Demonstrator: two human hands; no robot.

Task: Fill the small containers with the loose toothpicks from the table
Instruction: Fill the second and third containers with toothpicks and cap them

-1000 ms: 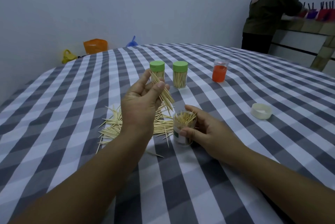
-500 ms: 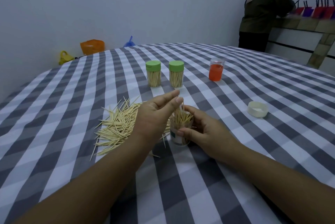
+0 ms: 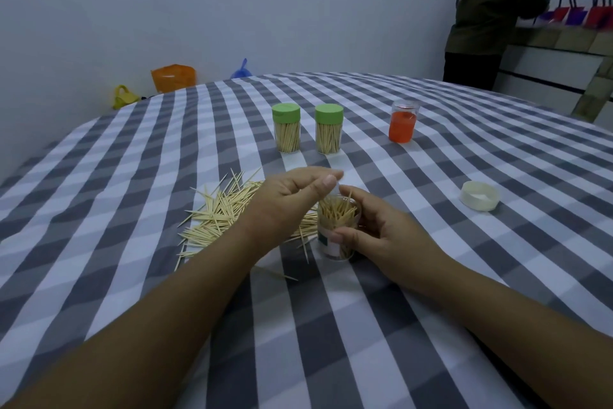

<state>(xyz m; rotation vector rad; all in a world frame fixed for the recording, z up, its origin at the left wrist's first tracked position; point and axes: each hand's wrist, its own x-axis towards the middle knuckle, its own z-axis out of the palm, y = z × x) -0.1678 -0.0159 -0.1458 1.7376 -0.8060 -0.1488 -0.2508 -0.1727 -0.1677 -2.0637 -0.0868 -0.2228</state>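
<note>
My right hand (image 3: 381,233) grips an open clear container (image 3: 336,233) that stands on the checked tablecloth, packed with upright toothpicks. My left hand (image 3: 292,199) hovers just over its mouth, thumb against curled fingertips, with no toothpick visible between them. The loose toothpicks (image 3: 219,216) lie in a pile left of the container, partly hidden by my left wrist. A few strays (image 3: 303,248) lie near the container. Two filled containers with green lids (image 3: 286,128) (image 3: 328,128) stand further back.
A white lid (image 3: 480,195) lies to the right. A small jar with an orange inside (image 3: 402,122) stands at the back right. A person (image 3: 491,14) stands at a counter beyond the table. Orange, yellow and blue items (image 3: 173,77) sit past the far left edge.
My left hand carried a bunch of toothpicks down from in front of the green-lidded containers to the open container. The bunch is now inside it. My right hand kept hold of the container.
</note>
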